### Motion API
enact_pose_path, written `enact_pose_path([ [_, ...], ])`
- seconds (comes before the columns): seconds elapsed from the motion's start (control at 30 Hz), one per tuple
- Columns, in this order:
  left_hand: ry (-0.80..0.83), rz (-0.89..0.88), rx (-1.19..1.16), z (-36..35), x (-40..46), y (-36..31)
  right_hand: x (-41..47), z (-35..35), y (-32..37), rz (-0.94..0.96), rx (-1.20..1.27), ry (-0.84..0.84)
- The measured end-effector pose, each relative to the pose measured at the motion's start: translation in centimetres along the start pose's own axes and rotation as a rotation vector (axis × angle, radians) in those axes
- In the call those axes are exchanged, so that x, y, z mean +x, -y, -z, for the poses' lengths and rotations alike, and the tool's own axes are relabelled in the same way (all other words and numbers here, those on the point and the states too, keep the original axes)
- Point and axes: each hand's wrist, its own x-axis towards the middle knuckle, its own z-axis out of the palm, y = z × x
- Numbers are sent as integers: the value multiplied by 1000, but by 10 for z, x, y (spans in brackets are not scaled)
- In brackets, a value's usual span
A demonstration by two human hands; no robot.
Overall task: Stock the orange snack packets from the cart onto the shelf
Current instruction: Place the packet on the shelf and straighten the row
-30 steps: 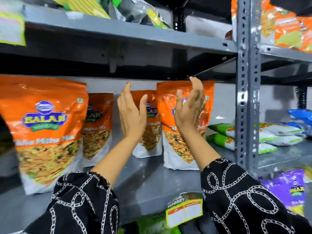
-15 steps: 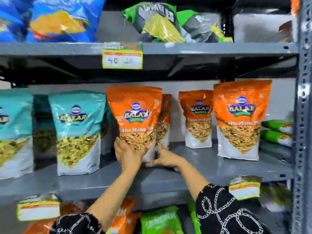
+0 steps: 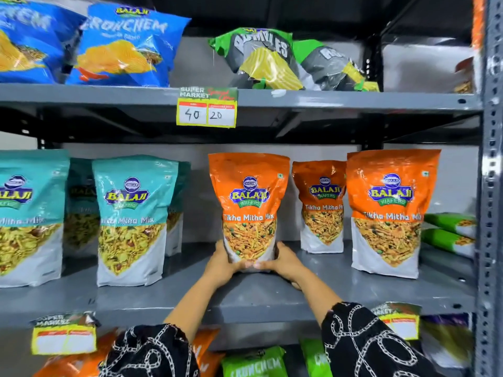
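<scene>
Shelf (image 3: 245, 292): grey metal; tag (image 3: 206, 110) read "SUPER MARKET", "40", "20".
Packet (image 3: 249, 205): orange, "BALAJI WAFERS Tikha Mitha Mix"; stood upright, front facing out.
Left hand (image 3: 221, 263), right hand (image 3: 287, 263): fingers clasped packet's base.

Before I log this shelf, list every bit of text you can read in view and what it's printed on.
"BALAJI WAFERS", "Tikha Mitha Mix": orange packet held in both hands.
Same text: two orange packets standing right of it.
"BALAJI": teal packets; flavour line blurred.
"CRUNCHEM": blue bags, top shelf.
"SUPER MARKET", "40", "20": price tag.
"CRUNCHEM": green bag below.
Grey-green bags: lettering crumpled, unreadable.
Lower price tags: blurred.
</scene>
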Motion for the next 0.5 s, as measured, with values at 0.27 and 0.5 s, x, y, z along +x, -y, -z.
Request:
enact_pose_path([
  [0.27, -29, -31, 239, 1, -6, 5, 0, -1, -8, -6, -10, -34],
  [0.5, -10, -47, 244, -3, -10, 1, -8, 2, -4, -30, -41, -42],
])
